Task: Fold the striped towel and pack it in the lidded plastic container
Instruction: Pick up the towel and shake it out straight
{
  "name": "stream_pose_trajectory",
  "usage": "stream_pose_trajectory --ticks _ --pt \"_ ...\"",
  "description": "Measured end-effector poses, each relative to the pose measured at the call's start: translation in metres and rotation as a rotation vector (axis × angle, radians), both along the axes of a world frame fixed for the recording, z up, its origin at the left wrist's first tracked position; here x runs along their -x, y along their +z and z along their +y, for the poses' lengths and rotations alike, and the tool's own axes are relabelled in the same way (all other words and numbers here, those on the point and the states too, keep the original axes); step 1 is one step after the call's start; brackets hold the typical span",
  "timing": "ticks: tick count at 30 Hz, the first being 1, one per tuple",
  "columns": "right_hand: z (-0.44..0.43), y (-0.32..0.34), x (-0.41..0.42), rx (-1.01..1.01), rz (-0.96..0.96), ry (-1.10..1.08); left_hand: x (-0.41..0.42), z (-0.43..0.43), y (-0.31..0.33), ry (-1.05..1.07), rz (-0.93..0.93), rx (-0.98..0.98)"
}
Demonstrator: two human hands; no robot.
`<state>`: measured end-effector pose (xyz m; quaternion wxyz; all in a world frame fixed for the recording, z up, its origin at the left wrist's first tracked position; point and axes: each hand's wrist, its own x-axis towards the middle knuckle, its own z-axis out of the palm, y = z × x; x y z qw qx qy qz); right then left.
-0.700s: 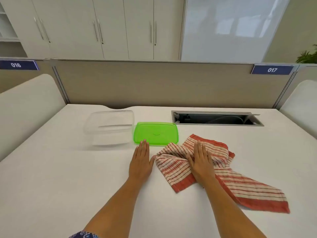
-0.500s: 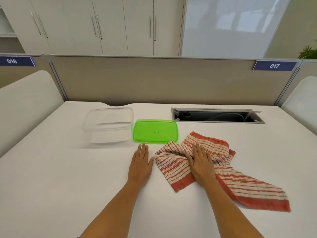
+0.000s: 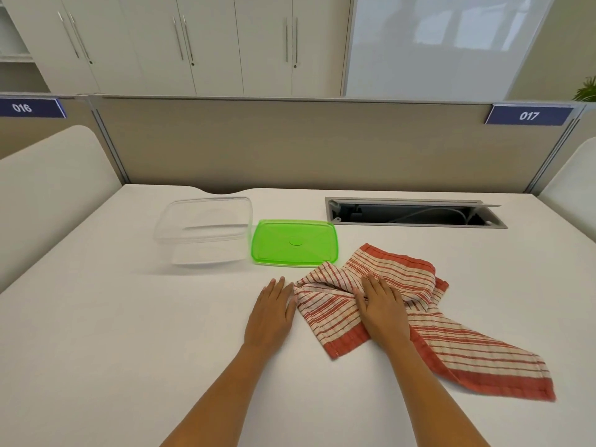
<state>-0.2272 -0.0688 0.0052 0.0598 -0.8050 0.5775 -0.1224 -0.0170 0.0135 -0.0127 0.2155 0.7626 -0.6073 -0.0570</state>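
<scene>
Towel [image 3: 387,304] lies crumpled just right of the lid [image 3: 294,242], box [image 3: 206,230] open beyond. Right hand [image 3: 382,306] presses flat on it, gripping nothing; left hand [image 3: 272,312] rests flat beside its edge. Spread it smooth first, then fold corner to corner.

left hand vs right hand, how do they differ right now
The left hand lies flat on the bare white table, at most brushing the striped towel's left edge; the right hand lies on top of the rumpled towel. The left is nearer the green lid. Both are open, palm down, gripping nothing.
</scene>
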Motion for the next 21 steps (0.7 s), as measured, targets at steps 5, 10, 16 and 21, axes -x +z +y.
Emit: stream_pose_trajectory --ticks 5,10,16,21 --pt "0.001 0.000 0.001 0.021 -0.032 -0.002 0.011 0.001 0.009 0.017 0.211 0.024" --pt "0.002 0.002 0.001 0.067 -0.081 0.000 0.027 0.000 0.016 0.055 0.488 0.126" --pt "0.006 0.002 0.002 0.114 -0.176 -0.011 0.044 0.001 0.024 0.124 0.756 0.224" --pt "0.004 -0.001 0.003 0.174 -0.231 -0.012 0.057 -0.004 0.034 0.203 0.942 0.274"
